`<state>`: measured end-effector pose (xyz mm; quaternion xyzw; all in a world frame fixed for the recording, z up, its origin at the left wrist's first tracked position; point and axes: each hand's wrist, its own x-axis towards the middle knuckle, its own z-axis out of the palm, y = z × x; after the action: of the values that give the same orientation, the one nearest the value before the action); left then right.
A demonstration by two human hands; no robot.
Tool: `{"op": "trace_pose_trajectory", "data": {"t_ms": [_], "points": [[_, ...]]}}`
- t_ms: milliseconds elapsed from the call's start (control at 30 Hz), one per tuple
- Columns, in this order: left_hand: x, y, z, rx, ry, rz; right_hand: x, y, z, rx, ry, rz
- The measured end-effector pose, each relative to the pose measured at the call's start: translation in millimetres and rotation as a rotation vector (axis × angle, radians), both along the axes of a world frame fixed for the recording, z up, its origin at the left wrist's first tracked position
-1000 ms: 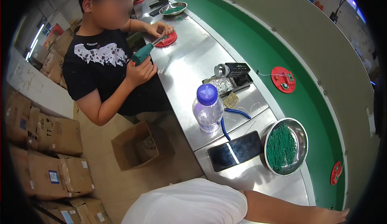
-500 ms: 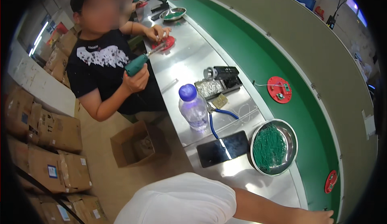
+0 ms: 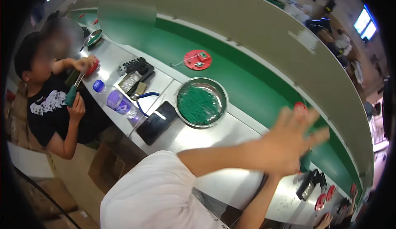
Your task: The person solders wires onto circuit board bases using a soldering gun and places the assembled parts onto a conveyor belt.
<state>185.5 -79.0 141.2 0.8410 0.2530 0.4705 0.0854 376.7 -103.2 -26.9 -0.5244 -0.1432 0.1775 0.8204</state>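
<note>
My left hand (image 3: 282,142), blurred by motion, reaches over the green conveyor belt (image 3: 247,74) with its fingers spread and nothing visible in them. Just beyond its fingertips lies a red round piece (image 3: 300,108), partly covered by them. My right forearm (image 3: 260,202) rises from the lower edge and passes behind the left hand, which hides the right hand's fingers. Left of my hands, a round steel dish (image 3: 222,108) holds many thin green wires (image 3: 196,104). Farther along the belt sits a red disc (image 3: 198,60) with small green boards and a white wire.
On the metal bench stand a black phone (image 3: 156,122), blue-handled pliers (image 3: 144,101), a clear bottle with purple cap (image 3: 117,99) and a black tray (image 3: 138,74). A co-worker at left holds a green-handled tool (image 3: 72,95). More red pieces (image 3: 321,201) lie at lower right.
The view has swung to the right, so the bench things now appear farther left. My left hand has come up into full view, fingers spread, and my right forearm has appeared.
</note>
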Motion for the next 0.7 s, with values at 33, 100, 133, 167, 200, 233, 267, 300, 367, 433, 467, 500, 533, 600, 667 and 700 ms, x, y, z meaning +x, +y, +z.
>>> {"op": "trace_pose_trajectory", "data": {"t_ms": [33,100,133,167,200,233,267,300,367,433,467,500,533,600,667,700], "points": [[0,20,-8,-0.045,-0.099,0.102,3,-1,0,-0.019,-0.031,-0.061],[-14,76,-22,-0.031,-0.194,0.556,6,1,1,-0.011,-0.074,-0.046],[-28,102,-28,-0.075,-0.162,0.740,11,0,6,-0.026,-0.012,0.003],[-51,128,-37,-0.223,-0.094,0.827,12,-1,7,0.019,-0.017,0.021],[-71,148,-46,-0.367,-0.057,0.968,13,1,9,-0.005,0.010,-0.006],[-93,159,-58,-0.469,0.031,1.103,15,0,10,-0.026,0.033,-0.009],[-115,163,-72,-0.494,0.111,1.192,16,-1,11,-0.037,0.055,-0.008],[-136,168,-79,-0.607,0.205,1.251,17,-1,12,-0.035,0.109,0.032],[-166,168,-94,-0.728,0.248,1.270,20,0,13,-0.037,0.106,0.020],[-185,169,-102,-0.780,0.278,1.299,22,-3,13,-0.025,0.053,0.025],[-191,170,-103,-0.751,0.280,1.323,22,-2,13,-0.011,0.058,0.015],[-194,171,-103,-0.761,0.304,1.321,23,-3,13,0.033,0.047,0.014],[-194,175,-103,-0.746,0.376,1.338,23,-4,14,0.040,0.081,0.034],[-189,184,-103,-0.723,0.519,1.374,24,-4,17,0.041,0.037,0.038],[-177,195,-107,-0.659,0.559,1.341,25,-3,18,0.046,0.046,0.053],[-169,201,-110,-0.634,0.599,1.313,26,-3,19,0.051,0.047,0.064]]}}
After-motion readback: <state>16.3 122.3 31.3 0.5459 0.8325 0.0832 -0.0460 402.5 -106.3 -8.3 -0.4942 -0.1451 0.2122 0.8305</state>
